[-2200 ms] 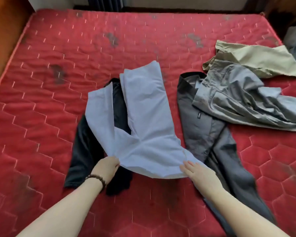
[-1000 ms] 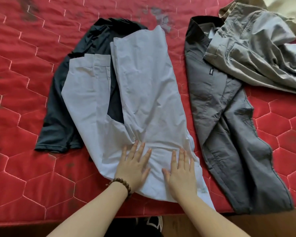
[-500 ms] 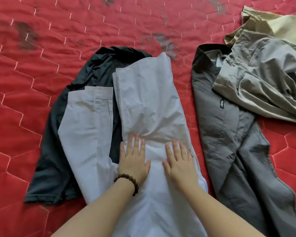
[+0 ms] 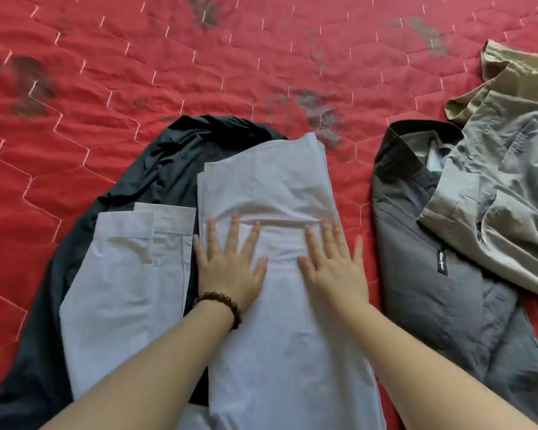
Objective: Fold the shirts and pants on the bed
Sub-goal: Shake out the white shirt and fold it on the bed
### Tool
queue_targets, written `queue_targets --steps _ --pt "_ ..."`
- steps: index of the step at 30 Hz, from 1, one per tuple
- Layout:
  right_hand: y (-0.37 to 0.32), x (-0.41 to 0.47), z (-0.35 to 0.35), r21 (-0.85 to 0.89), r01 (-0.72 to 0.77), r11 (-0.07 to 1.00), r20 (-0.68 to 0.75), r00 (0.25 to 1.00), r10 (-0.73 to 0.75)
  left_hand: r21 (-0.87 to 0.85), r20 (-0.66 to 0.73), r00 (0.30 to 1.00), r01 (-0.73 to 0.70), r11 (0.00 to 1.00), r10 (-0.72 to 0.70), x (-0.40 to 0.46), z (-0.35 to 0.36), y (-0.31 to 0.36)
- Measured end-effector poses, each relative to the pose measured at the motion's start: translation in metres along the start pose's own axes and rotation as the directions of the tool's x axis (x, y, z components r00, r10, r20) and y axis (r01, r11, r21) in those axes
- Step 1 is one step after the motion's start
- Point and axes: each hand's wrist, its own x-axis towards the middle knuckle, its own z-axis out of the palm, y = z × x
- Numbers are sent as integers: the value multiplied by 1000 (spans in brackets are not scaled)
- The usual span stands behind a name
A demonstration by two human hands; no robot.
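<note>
A pale blue-white shirt point(image 4: 271, 184) lies lengthwise on the red mattress point(image 4: 199, 66), its body folded into a long strip and one sleeve point(image 4: 125, 274) lying to the left. It rests on a black garment point(image 4: 168, 162). My left hand point(image 4: 229, 268), with a bead bracelet on the wrist, presses flat on the strip, fingers spread. My right hand point(image 4: 334, 268) presses flat beside it, fingers apart. Neither hand grips the cloth. A wrinkle bunches just ahead of my fingertips.
Dark grey pants point(image 4: 432, 290) lie to the right of the shirt. A grey-green garment point(image 4: 503, 212) overlaps their top, with a khaki piece point(image 4: 516, 82) behind it at the right edge. Dark stains mark the mattress.
Earlier my hands held the shirt's near hem; now both lie flat and have slid up the folded strip away from me. The view has moved closer.
</note>
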Motion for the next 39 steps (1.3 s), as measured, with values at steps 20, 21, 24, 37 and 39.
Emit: queue_targets --steps 20,21,24,37,39 --pt "11 101 -56 544 -108 832 -182 953 243 -719 -297 898 13 695 -324 90 -71 -14" --pt "9 101 -55 452 -149 880 -206 942 266 -608 -345 883 50 793 -320 90 -69 -10" --pt "-6 95 -48 219 46 975 -290 957 20 -136 -426 898 -185 973 111 81 -53 13" --pt "21 101 -31 -55 -146 988 -21 989 145 74 -110 994 6 997 2 91 -25 -31" --pt "11 82 -32 -43 -76 996 -70 995 73 69 -116 990 -77 995 85 72 -26 -18"
